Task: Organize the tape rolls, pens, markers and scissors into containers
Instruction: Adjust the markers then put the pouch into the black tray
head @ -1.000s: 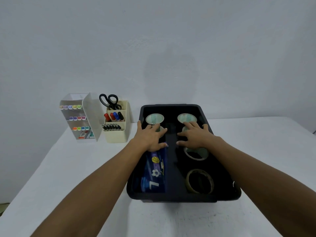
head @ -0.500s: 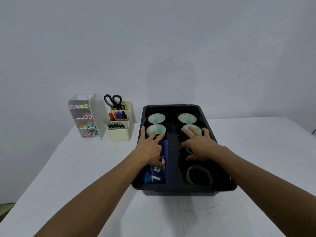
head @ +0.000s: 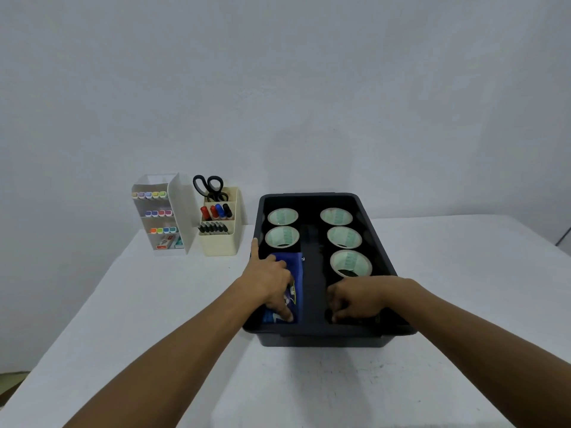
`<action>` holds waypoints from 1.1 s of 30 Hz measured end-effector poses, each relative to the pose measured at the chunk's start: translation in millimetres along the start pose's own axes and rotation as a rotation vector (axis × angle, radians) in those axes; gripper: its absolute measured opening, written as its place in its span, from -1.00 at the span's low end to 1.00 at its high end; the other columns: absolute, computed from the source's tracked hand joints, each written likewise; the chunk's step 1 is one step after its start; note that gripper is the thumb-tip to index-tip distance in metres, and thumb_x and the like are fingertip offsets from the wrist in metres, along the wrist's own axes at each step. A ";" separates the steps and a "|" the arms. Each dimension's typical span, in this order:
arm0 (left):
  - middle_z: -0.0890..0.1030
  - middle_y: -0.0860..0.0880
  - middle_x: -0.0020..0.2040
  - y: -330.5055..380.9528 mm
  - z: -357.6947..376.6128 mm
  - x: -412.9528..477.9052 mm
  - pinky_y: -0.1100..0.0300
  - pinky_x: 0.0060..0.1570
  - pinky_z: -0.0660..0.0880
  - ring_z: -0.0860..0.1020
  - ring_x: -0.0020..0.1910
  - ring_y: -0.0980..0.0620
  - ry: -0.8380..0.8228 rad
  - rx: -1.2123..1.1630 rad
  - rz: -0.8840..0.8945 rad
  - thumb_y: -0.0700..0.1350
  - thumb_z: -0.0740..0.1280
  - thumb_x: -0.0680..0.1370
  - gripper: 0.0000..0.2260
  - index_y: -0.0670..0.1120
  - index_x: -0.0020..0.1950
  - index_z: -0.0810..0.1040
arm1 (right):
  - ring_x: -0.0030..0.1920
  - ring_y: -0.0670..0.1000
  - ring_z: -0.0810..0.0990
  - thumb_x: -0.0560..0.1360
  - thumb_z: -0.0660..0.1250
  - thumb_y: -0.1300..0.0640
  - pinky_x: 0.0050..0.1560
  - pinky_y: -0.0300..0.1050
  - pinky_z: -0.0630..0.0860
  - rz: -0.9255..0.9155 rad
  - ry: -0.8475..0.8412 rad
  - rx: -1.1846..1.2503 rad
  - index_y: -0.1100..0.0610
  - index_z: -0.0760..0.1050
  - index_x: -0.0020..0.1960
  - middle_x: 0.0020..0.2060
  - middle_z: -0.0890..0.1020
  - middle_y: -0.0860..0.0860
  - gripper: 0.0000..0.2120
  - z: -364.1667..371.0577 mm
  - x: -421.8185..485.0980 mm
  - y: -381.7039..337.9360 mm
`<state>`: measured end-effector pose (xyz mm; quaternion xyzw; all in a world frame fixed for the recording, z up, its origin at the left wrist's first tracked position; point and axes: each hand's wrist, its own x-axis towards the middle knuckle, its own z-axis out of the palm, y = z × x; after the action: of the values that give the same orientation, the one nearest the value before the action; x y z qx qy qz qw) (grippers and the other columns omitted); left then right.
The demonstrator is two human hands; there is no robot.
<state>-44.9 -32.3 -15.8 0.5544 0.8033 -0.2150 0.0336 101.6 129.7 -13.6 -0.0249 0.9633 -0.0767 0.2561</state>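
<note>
A black plastic bin (head: 321,339) sits at centre frame on the white table (head: 154,304), split by a middle divider. Five pale green-cored tape rolls (head: 282,236) lie flat in it, two in the left half and three in the right, all above the hands in the picture.

The left hand (head: 270,279) rests on a blue printed pouch (head: 295,267) in the lower left half. Its fingers lie across the pouch and its thumb stretches up along the bin's left edge, so it seems to press rather than pinch. The pouch's long axis runs up the frame beside the divider.

The right hand (head: 355,299) dips into the lower right half with its fingers curled. What they hold, if anything, is hidden. The closest roll lies just above it.

At the upper left, scissors (head: 207,183) and markers stand in a cream holder (head: 219,242).
</note>
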 end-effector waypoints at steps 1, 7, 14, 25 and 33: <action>0.47 0.04 0.30 0.0 0.1 0.1 -0.45 0.32 -0.12 0.33 0.35 -0.07 0.000 0.008 -0.007 0.50 0.29 0.29 -0.25 0.11 0.35 0.45 | 0.00 0.02 0.51 0.57 0.24 -0.09 0.16 0.08 0.47 0.008 0.005 0.019 0.10 0.59 -0.18 0.09 0.49 0.03 -0.68 0.7 0.7 0.7; 0.40 0.01 0.35 -2.4 2.3 -11.0 -0.37 0.40 -0.12 0.27 0.40 -0.06 0.108 -0.071 -0.038 0.46 0.24 0.36 -0.31 0.11 0.38 0.43 | 0.03 -0.09 0.56 0.57 0.28 -0.01 0.18 -0.09 0.49 0.019 0.167 0.135 0.05 0.64 0.02 0.08 0.61 -0.05 -0.79 -4.1 -11.9 0.2; 0.10 -0.12 0.57 -16.8 26.5 -11.2 -0.06 0.48 0.14 0.11 0.53 -0.13 0.495 -0.883 -0.373 0.12 0.29 0.56 -0.34 -0.06 0.56 0.11 | 0.29 0.09 0.37 0.51 0.34 0.04 0.31 0.07 0.37 0.397 0.883 0.198 0.05 0.42 0.38 0.32 0.45 0.06 -0.55 11.8 -40.3 37.2; 0.30 -0.12 0.50 -18.5 35.6 -6.9 -0.02 0.37 0.36 0.35 0.42 -0.11 0.429 -1.206 -0.418 -0.11 0.22 0.62 -0.43 -0.07 0.57 0.05 | 0.37 0.12 0.37 0.49 0.16 0.38 0.35 -0.07 0.34 0.419 0.817 0.509 0.21 0.10 0.54 0.47 0.25 0.04 -0.36 23.2 -26.1 50.8; 0.37 -0.11 0.45 -23.0 33.3 0.1 -0.02 0.32 0.41 0.40 0.37 -0.10 0.463 -1.161 -0.418 -0.14 0.23 0.61 -0.47 -0.05 0.54 0.12 | 0.40 0.13 0.35 0.47 0.18 0.35 0.41 0.00 0.33 0.406 0.842 0.487 0.19 0.13 0.55 0.49 0.27 0.04 -0.35 23.3 -16.7 65.2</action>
<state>-71.9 -51.7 -38.9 0.3105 0.8659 0.3761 0.1112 127.1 192.4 -35.8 0.2555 0.9225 -0.2505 -0.1448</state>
